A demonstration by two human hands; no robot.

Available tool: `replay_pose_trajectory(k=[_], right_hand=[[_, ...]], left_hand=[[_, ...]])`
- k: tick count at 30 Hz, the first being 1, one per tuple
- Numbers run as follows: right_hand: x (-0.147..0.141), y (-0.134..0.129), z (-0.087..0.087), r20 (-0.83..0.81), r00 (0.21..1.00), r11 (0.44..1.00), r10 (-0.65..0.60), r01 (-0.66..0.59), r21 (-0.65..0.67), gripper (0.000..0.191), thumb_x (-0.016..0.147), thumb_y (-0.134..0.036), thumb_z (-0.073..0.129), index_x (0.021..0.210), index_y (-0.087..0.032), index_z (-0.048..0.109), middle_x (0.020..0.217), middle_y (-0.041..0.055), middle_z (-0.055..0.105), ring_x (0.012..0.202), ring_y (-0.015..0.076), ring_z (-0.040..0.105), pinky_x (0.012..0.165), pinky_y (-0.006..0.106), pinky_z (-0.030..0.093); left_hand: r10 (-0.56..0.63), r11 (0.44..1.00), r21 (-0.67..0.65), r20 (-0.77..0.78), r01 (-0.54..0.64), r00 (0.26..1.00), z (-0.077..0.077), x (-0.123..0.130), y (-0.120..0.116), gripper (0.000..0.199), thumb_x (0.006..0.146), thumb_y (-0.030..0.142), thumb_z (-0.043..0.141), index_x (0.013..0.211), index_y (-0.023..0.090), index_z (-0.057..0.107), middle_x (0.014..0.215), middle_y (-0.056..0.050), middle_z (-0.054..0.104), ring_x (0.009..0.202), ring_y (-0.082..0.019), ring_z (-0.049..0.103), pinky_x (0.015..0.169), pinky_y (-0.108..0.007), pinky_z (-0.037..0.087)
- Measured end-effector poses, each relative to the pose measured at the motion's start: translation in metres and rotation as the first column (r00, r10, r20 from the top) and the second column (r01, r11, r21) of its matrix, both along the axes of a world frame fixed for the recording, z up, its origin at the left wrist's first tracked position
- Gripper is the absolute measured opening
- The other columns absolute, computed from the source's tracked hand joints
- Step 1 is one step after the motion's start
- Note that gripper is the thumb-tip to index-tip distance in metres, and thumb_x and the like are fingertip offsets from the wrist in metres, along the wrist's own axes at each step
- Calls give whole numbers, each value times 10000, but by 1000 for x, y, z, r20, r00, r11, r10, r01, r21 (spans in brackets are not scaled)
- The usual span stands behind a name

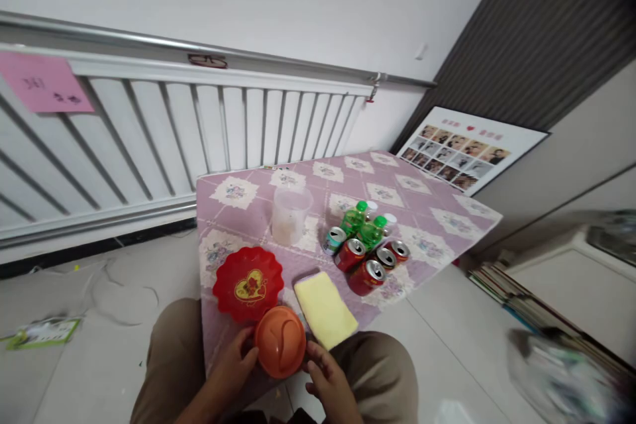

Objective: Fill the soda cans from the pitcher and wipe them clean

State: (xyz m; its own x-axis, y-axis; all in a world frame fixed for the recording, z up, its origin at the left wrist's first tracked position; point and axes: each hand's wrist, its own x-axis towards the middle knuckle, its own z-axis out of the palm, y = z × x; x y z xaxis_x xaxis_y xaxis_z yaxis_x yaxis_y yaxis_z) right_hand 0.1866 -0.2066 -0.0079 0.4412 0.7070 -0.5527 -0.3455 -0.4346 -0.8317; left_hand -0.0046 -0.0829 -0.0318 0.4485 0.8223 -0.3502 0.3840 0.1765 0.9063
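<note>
Both hands cupped around an orange lid [281,342] at the near edge of the surface [427,225].

Left hand [231,368] pressed to the lid's left rim, right hand [330,384] to its right rim, fingers [314,352] of each curled loosely against the sides, grasping the lid between them rather than clenched tight. Lid round, no long axis, domed face turned up toward the camera, centred between the hands and equally near to both. Just beyond it, touching or nearly so, a red dish [248,282]; to the right, a yellow cloth [325,309] lying slantwise. Further toward the far edge, a clear cup [291,214], red cans [366,276] and green bottles [361,224], well apart from the hands.
</note>
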Motion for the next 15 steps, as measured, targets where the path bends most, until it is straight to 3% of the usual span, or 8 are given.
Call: replay_pose_trajectory(k=[5, 9, 12, 15], right_hand=[[34, 3, 10, 183, 954, 967, -236, 213, 138, 505, 521, -580, 799, 886, -244, 704, 770, 32, 682, 633, 195, 583, 504, 279, 404], [71, -1, 26, 314, 912, 962, -264, 223, 159, 395, 640, -602, 719, 766, -234, 654, 548, -29, 538, 471, 145, 459, 477, 291, 397], [96, -1, 26, 465, 811, 932, -356, 268, 245, 356, 688, -548, 685, 861, -238, 660, 772, 27, 668, 731, 219, 625, 683, 340, 520], [113, 4, 11, 594, 717, 931, -364, 288, 223, 491, 687, -513, 660, 1096, -241, 635, 1136, 77, 682, 1091, 276, 625, 913, 394, 514]], left_hand=[[-15, 987, 155, -111, 32, 994, -9, -4, 1, 504, 707, 428, 562, 1131, 177, 664, 1163, -106, 720, 1105, -299, 661, 1001, -420, 508], [-37, 971, 225, -171, 76, 985, -20, -10, 4, 489, 738, 474, 557, 1116, 189, 680, 1176, -99, 721, 1135, -308, 649, 1030, -436, 496], [-63, 965, 239, -182, 106, 981, -27, -14, 6, 501, 751, 505, 562, 1126, 195, 681, 1182, -98, 720, 1146, -313, 646, 1033, -442, 500], [-73, 958, 260, -175, 118, 982, -29, -18, 8, 520, 731, 524, 573, 1113, 192, 691, 1169, -109, 726, 1133, -323, 655, 1028, -458, 509]])
